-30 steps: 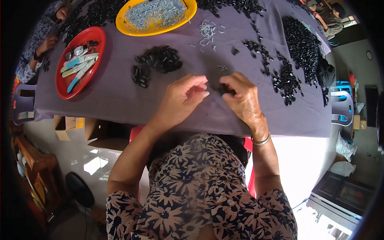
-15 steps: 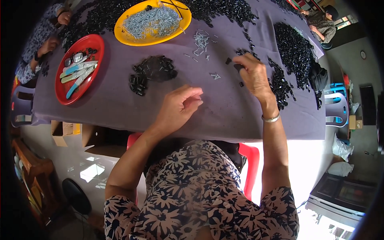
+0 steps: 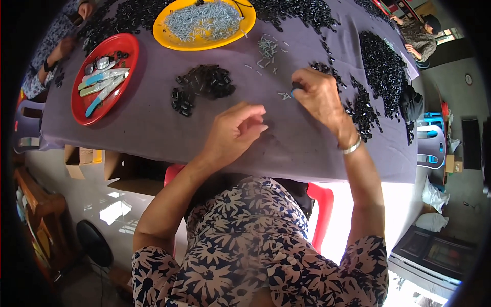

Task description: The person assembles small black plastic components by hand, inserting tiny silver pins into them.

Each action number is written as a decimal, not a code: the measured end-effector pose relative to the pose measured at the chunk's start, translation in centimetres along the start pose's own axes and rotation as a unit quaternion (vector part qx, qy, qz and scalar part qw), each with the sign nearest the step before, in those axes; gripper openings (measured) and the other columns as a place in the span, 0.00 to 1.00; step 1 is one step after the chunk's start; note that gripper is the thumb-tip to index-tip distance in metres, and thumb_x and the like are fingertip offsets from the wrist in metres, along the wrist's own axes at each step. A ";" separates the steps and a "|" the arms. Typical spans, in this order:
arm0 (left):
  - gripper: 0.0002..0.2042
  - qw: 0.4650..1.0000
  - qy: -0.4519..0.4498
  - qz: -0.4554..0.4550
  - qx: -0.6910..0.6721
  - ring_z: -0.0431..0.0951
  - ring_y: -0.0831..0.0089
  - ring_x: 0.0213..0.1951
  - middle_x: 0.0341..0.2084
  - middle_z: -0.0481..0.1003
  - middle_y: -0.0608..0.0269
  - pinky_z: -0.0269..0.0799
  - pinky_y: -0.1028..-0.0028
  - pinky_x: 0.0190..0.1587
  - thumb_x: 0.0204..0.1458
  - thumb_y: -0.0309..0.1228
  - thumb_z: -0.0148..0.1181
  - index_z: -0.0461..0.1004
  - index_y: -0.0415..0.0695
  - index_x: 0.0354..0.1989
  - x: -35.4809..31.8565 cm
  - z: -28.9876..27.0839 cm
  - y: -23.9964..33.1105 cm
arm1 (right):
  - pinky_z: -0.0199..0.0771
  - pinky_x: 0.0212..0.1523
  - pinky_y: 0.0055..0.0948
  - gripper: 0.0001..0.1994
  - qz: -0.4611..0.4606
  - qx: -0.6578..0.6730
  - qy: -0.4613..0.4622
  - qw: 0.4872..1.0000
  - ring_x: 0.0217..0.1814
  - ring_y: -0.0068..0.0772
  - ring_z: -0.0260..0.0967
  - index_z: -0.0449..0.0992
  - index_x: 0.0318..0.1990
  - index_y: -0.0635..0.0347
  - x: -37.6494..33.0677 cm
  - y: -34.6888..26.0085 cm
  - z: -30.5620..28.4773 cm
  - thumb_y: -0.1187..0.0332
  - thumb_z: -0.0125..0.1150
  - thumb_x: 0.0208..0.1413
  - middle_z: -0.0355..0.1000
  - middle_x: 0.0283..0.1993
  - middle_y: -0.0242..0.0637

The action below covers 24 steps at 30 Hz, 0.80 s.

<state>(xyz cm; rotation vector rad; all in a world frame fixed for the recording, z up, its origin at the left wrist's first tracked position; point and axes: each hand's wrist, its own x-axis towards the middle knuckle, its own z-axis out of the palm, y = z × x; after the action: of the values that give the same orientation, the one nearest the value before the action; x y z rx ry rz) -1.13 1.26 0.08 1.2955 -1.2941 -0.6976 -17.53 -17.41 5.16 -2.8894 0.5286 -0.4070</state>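
Table: While the right hand is over it, the mauve-grey cloth spreads to every side of that grip.
Large black heap: up and to the right of the pinch, glossy little parts, with looser strands lying near the knuckles.
Yellow plate: well up and left of the pinch, heaped with grey pins.
Red plate: far to the left of both hands, holding spectacles and flat blue-and-pale tools.
Grip: curled, thumb and fingertips drawn together; something dark with a blue edge shows there, and from where I stand I can't tell a held part from a finger covering.
Left hand: below and left of the pinch, apart from it, released, fingers bent with a gap between thumb and fingertips.
Near black pile: left of the pinch, past the left hand, a smaller clump at its lower left.
Loose pins: scattered up and left of the pinch, toward the yellow plate.
Bracelet: silvery, round the wrist, below and right of the pinch.
Small pin cluster: just left of the pinched fingertips, a few grey pieces.
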 end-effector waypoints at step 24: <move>0.11 0.978 0.025 0.102 0.181 0.75 0.67 0.31 0.29 0.74 0.62 0.71 0.72 0.33 0.43 0.18 0.67 0.78 0.40 0.36 0.2 -1.0 -0.7 | 0.72 0.33 0.25 0.11 0.205 0.205 0.129 0.948 0.31 0.24 0.73 0.78 0.37 0.65 -2.0 -2.3 0.2 0.83 0.53 0.48 0.77 0.32 0.37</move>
<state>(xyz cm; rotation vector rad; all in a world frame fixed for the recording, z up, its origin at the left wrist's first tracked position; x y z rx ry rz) -0.01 1.17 -0.27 1.4321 -1.5347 -0.2901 -18.56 -14.57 5.00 -2.2654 0.9369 -0.7300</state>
